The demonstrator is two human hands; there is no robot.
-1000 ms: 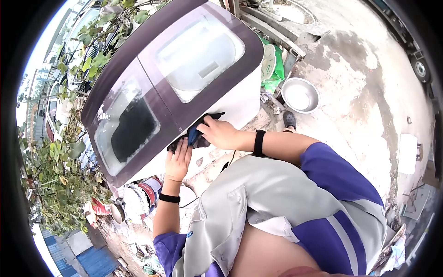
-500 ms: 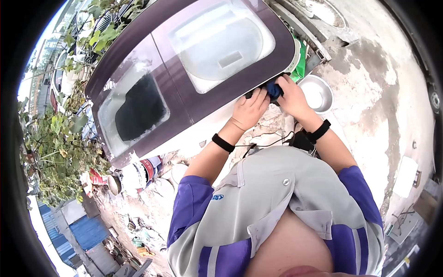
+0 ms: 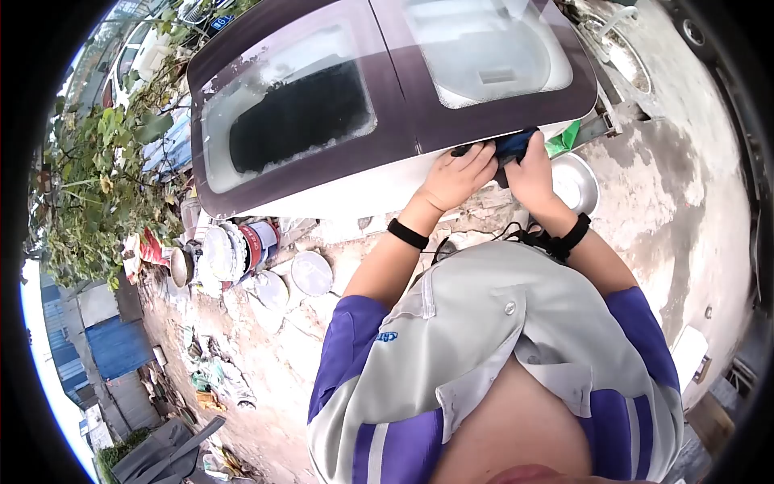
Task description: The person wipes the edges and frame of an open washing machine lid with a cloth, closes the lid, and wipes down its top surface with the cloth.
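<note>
A dark blue cloth (image 3: pixel 517 145) is bunched at the front edge of a white twin-tub washing machine (image 3: pixel 322 191) with a dark purple top and two clear windows. Its near end is gripped by my right hand (image 3: pixel 529 179), fingers curled around the fabric. Beside it, my left hand (image 3: pixel 461 179) has its fingers bent over the dark material against the machine's edge. The fingertips of both hands are partly hidden by the cloth and the rim. Just right of my right hand, a round metal basin (image 3: pixel 587 185) stands on the ground.
Stacked paint buckets (image 3: pixel 256 242) and round lids (image 3: pixel 312 273) lie on the ground at left. Leafy vines (image 3: pixel 113 189) grow beyond the machine. A green plastic piece (image 3: pixel 563 139) shows behind its right corner. Dark cables (image 3: pixel 528 234) hang near my waist.
My view has turned, so the washing machine sits further right and shows more of its left window. More of the blue cloth shows between my hands, which remain at the machine's edge.
</note>
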